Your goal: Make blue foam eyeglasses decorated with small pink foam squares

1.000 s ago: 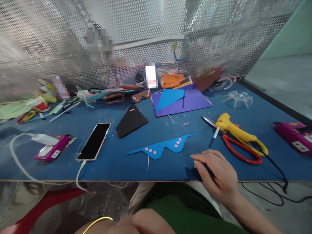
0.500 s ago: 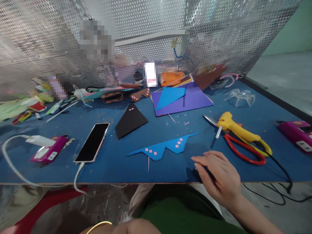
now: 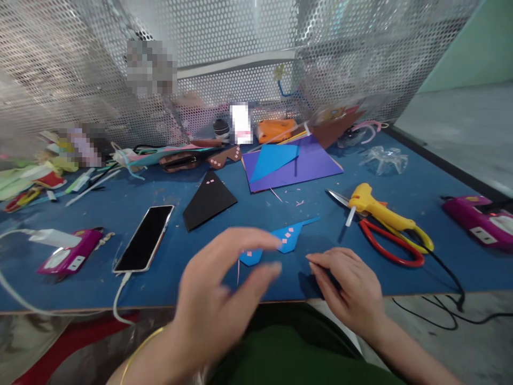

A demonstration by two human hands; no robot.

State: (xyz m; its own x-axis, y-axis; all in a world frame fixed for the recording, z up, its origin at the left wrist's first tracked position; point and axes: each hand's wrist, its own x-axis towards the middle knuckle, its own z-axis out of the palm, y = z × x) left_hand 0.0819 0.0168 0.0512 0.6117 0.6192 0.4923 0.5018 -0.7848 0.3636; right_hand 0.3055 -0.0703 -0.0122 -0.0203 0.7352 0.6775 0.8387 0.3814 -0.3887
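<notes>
A blue paper cutout shaped like glasses [image 3: 292, 240], with small pink squares stuck on it, lies near the table's front edge. Over its left part is my left hand [image 3: 218, 289], slightly blurred, thumb and fingers apart with nothing between them; it hides part of the cutout. To the right of the cutout, my right hand [image 3: 348, 286] has thumb and fingertips pressed together just above the table. Whatever that pinch holds, if anything, is too small to make out. A thin pink paper strip [image 3: 239, 271] lies below the cutout's left half.
Scissors [image 3: 390, 246] and a yellow glue gun [image 3: 371, 202] lie at right. A black paper piece [image 3: 209, 203], purple sheets [image 3: 316, 166] and a brown glasses cutout [image 3: 224, 159] lie farther back. A phone [image 3: 146, 238] and a purple power strip [image 3: 72, 254] are at left.
My left hand has risen from below the table edge to over the blue cutout. My right hand's thumb and fingertips have come together. The view has shifted slightly.
</notes>
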